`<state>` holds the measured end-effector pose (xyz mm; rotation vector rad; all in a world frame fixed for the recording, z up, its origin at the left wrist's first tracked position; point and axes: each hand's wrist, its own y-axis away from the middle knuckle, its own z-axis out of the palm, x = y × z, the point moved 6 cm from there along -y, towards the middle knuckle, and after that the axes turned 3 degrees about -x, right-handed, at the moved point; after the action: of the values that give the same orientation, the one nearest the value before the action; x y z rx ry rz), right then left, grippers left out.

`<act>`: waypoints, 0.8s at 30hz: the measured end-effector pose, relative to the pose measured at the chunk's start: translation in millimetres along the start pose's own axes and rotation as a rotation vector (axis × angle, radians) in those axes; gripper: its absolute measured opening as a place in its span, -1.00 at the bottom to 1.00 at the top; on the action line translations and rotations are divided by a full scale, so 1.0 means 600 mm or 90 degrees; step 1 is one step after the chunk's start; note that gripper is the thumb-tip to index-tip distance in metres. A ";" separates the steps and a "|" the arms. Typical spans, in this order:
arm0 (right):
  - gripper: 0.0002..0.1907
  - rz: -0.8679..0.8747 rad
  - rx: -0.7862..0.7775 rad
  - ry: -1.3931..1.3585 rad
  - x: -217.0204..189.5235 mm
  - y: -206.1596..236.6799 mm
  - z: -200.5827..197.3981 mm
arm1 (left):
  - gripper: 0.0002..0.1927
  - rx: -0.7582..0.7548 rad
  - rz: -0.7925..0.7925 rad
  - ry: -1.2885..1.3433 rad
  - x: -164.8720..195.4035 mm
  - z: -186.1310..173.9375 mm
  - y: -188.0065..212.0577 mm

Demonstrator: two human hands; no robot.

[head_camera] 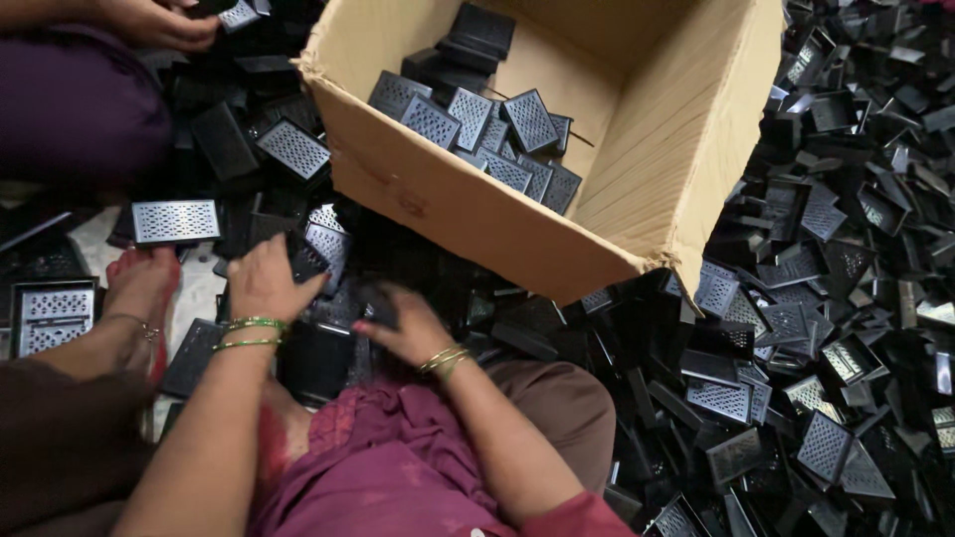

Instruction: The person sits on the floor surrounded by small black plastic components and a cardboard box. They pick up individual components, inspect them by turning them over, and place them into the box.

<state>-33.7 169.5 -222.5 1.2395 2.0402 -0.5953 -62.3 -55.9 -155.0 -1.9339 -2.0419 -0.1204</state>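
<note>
While both hands work low in the pile, the left hand (264,283) grasps a black perforated plate (323,249) at its fingertips, its long axis running up and away from the wrist. The right hand (408,323) curls over dark parts; its grip cannot be told. The cardboard box (477,224), partly filled with such plates, stands just beyond, nearer the right hand. Another person's hand (159,22) works at upper left.

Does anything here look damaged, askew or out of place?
Yes. The cardboard box stands tilted among the loose pile of black perforated parts, and its near right corner is torn and frayed. The left hand and right hand reach into the pile below it.
</note>
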 end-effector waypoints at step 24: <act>-0.18 0.282 0.150 -0.901 0.058 0.001 0.012 | -0.41 -0.056 -0.109 0.379 0.173 0.092 0.027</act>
<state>-42.6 185.3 -252.9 0.8632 0.5188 -1.0710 -58.7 60.3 -179.5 -1.5143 -1.7998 -0.7399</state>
